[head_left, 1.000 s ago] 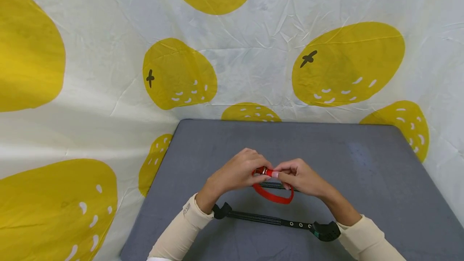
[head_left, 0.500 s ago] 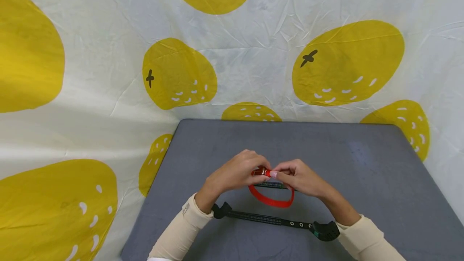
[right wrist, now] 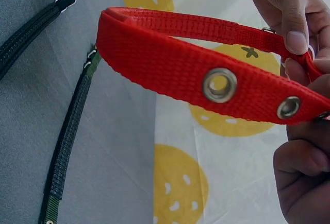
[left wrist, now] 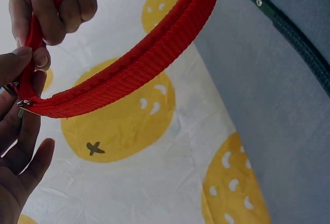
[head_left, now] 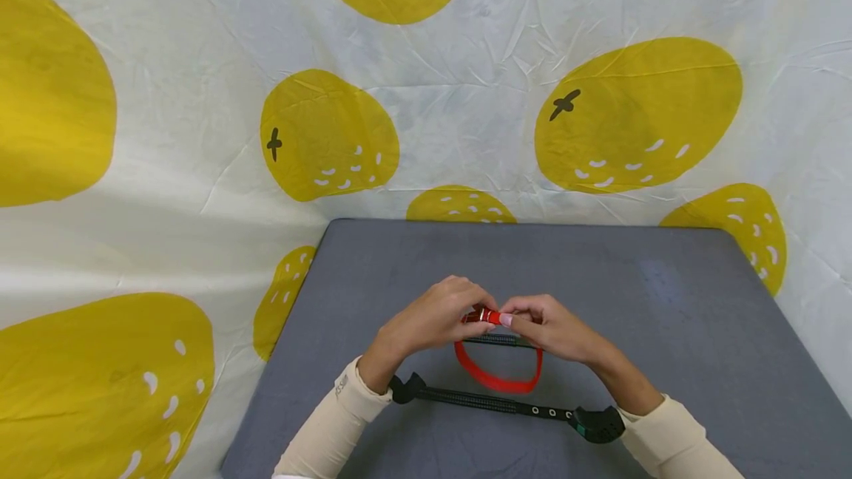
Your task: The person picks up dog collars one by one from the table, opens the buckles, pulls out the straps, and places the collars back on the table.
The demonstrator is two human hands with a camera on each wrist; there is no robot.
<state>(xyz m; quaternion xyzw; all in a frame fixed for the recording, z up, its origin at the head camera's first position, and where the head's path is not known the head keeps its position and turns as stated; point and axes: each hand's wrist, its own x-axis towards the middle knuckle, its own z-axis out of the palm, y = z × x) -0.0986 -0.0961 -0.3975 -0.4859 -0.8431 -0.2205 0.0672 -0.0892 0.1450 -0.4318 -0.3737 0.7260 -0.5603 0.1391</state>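
A red woven collar (head_left: 495, 381) with metal eyelets is held up above the table, bent into a loop that hangs below both hands. At its metal buckle (left wrist: 23, 104), my left hand (head_left: 441, 313) pinches the strap between thumb and fingers. My right hand (head_left: 551, 325) pinches the strap close beside the buckle, thumb in front. Two eyelets show on the red strap (right wrist: 165, 62) in the right wrist view. Fingers partly cover the buckle, so how far the strap is threaded cannot be told.
Two dark collars lie on the grey table (head_left: 413, 257): a nearer collar (head_left: 466, 399) with eyelets, between the forearms, and a farther collar (head_left: 499, 340) behind the red loop. A white cloth (head_left: 466, 139) with yellow fruit prints hangs behind and to the left.
The red loop hangs lower and wider than before. Both hands stay in nearly the same place, still pinching at the buckle. The dark collars have not moved.
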